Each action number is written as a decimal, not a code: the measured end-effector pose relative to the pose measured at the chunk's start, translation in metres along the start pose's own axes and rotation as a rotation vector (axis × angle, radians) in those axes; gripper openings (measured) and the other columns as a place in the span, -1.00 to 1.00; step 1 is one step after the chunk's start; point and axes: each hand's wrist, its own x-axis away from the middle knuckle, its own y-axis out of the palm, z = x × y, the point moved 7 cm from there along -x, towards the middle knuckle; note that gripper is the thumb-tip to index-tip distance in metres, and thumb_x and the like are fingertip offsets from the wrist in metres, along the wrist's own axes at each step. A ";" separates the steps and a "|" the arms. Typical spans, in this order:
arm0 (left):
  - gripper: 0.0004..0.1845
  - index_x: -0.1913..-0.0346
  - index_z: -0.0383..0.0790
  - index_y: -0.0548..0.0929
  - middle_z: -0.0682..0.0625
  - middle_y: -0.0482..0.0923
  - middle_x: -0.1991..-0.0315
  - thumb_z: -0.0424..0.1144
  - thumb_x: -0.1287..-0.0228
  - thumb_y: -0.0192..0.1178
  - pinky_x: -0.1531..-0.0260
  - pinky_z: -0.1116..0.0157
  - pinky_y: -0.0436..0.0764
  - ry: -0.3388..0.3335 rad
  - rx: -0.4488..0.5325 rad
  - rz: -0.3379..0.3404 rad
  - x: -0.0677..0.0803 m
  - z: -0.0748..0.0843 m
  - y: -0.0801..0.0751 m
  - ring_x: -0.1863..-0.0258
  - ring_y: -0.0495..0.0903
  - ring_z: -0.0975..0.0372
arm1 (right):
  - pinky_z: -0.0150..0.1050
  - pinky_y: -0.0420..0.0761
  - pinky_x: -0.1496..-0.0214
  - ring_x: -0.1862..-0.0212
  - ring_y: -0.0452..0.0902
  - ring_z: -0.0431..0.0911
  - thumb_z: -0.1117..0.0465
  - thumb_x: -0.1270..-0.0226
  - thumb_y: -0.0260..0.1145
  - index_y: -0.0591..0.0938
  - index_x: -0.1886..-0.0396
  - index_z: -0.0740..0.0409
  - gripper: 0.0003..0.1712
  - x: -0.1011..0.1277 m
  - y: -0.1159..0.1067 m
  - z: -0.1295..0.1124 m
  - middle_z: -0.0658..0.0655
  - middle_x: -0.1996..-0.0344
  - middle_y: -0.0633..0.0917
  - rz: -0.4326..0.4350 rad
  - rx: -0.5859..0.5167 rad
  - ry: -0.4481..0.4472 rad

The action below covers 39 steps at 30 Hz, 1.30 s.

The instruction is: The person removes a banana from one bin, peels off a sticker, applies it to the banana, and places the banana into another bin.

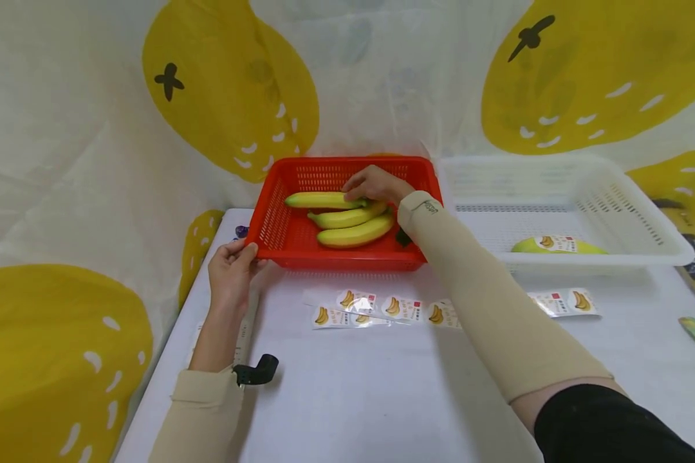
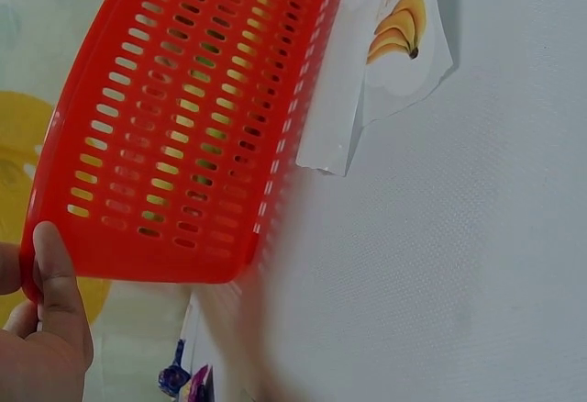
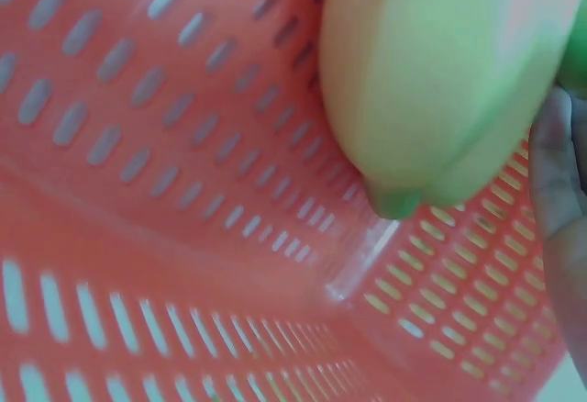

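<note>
A red plastic basket (image 1: pixel 353 262) with slotted walls stands on the table. At its front left corner my left hand (image 1: pixel 231 273) pinches the rim between thumb and fingers; the left wrist view shows this grip on the basket wall (image 2: pixel 156 145). Inside lie 3 yellow bananas: a rear one (image 1: pixel 318 200), a middle one (image 1: pixel 344 219) and a front one (image 1: pixel 356 233). My right hand (image 1: pixel 376 183) reaches into the basket and holds the rear banana near its right end with curled fingers. In the right wrist view, a banana (image 3: pixel 431 81) fills the top, with fingers (image 3: pixel 559 182) at the right edge.
Right of the basket stands a white basket (image 1: pixel 591 260) holding a banana with a label (image 1: pixel 593 247). Strips of banana stickers (image 1: pixel 402 308) lie in front, and another strip (image 1: pixel 564 302) lies farther right. A patterned curtain (image 1: pixel 370 83) hangs behind.
</note>
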 end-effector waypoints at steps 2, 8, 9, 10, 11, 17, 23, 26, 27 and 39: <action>-0.62 -0.27 -0.18 0.46 -0.08 0.55 -0.16 -0.19 -0.51 0.17 0.10 0.47 0.69 -0.004 0.004 -0.006 -0.003 -0.001 0.001 0.16 0.68 0.27 | -0.21 0.58 -0.10 -0.06 0.50 -0.05 0.04 -0.41 0.39 0.67 -0.25 0.05 -0.54 0.001 -0.004 -0.001 0.09 -0.22 0.66 0.008 0.002 0.001; -0.63 -0.26 -0.15 0.47 -0.04 0.55 -0.13 -0.19 -0.49 0.19 0.11 0.47 0.69 -0.039 0.035 -0.008 -0.017 -0.003 0.001 0.16 0.69 0.26 | -0.13 0.52 -0.33 -0.19 0.46 -0.03 0.02 -0.46 0.33 0.63 -0.29 0.03 -0.53 0.008 -0.015 -0.017 0.06 -0.24 0.64 0.014 0.006 -0.029; -0.63 -0.27 -0.15 0.46 -0.04 0.55 -0.14 -0.20 -0.49 0.19 0.11 0.48 0.69 -0.046 0.039 -0.003 -0.019 -0.003 0.000 0.14 0.69 0.25 | -0.11 0.49 -0.37 -0.23 0.45 -0.03 0.02 -0.46 0.32 0.61 -0.30 0.03 -0.52 0.010 -0.017 -0.021 0.06 -0.26 0.62 0.010 0.003 -0.036; -0.63 -0.27 -0.15 0.46 -0.05 0.54 -0.15 -0.20 -0.49 0.18 0.11 0.48 0.69 -0.053 0.040 0.003 -0.022 -0.003 -0.001 0.12 0.69 0.24 | -0.10 0.47 -0.40 -0.26 0.43 -0.03 0.01 -0.47 0.31 0.60 -0.31 0.04 -0.51 0.012 -0.018 -0.025 0.06 -0.28 0.60 0.008 -0.003 -0.042; -0.63 -0.28 -0.14 0.46 -0.04 0.54 -0.16 -0.21 -0.50 0.18 0.12 0.49 0.69 -0.059 0.039 0.010 -0.025 -0.003 -0.003 0.11 0.69 0.24 | -0.10 0.45 -0.43 -0.29 0.41 -0.03 0.00 -0.48 0.30 0.59 -0.32 0.04 -0.51 0.014 -0.020 -0.029 0.06 -0.30 0.59 0.004 -0.007 -0.046; -0.62 -0.29 -0.15 0.44 0.00 0.53 -0.09 -0.22 -0.50 0.17 0.17 0.50 0.69 -0.077 0.063 0.018 -0.041 -0.002 -0.007 0.19 0.66 0.25 | -0.17 0.52 -0.19 -0.13 0.51 -0.09 -0.09 -0.44 0.33 0.67 -0.23 -0.11 -0.56 0.026 -0.043 -0.046 -0.01 -0.18 0.68 0.107 0.117 -0.096; -0.64 -0.27 -0.09 0.44 0.06 0.50 -0.07 -0.21 -0.50 0.17 0.15 0.49 0.69 -0.126 0.093 0.021 -0.054 -0.003 -0.004 0.18 0.62 0.26 | -0.20 0.60 -0.17 -0.10 0.54 -0.07 -0.08 -0.44 0.33 0.63 -0.30 -0.08 -0.50 0.063 -0.070 -0.048 0.05 -0.17 0.67 0.116 0.050 -0.122; -0.65 -0.26 -0.06 0.44 0.05 0.48 -0.12 -0.20 -0.50 0.16 0.12 0.50 0.68 -0.125 0.106 0.010 -0.060 0.000 0.001 0.14 0.61 0.25 | -0.24 0.62 -0.13 -0.09 0.56 -0.07 -0.11 -0.44 0.32 0.62 -0.32 -0.08 -0.48 0.096 -0.088 -0.047 0.06 -0.16 0.67 0.151 0.062 -0.126; -0.65 -0.26 -0.05 0.44 0.05 0.47 -0.14 -0.19 -0.50 0.16 0.12 0.51 0.67 -0.123 0.106 0.008 -0.062 0.001 0.002 0.13 0.61 0.25 | -0.27 0.62 -0.11 -0.08 0.56 -0.06 -0.11 -0.44 0.32 0.61 -0.32 -0.07 -0.47 0.108 -0.093 -0.047 0.07 -0.15 0.67 0.163 0.065 -0.131; -0.61 -0.31 -0.08 0.40 0.02 0.44 -0.23 -0.22 -0.50 0.15 0.21 0.50 0.68 -0.129 0.172 0.022 -0.076 0.011 -0.014 0.06 0.57 0.24 | -0.34 0.64 0.17 0.08 0.57 -0.02 0.08 -0.42 0.38 0.69 -0.21 -0.02 -0.61 0.243 -0.066 -0.035 0.10 -0.01 0.73 0.278 0.044 -0.186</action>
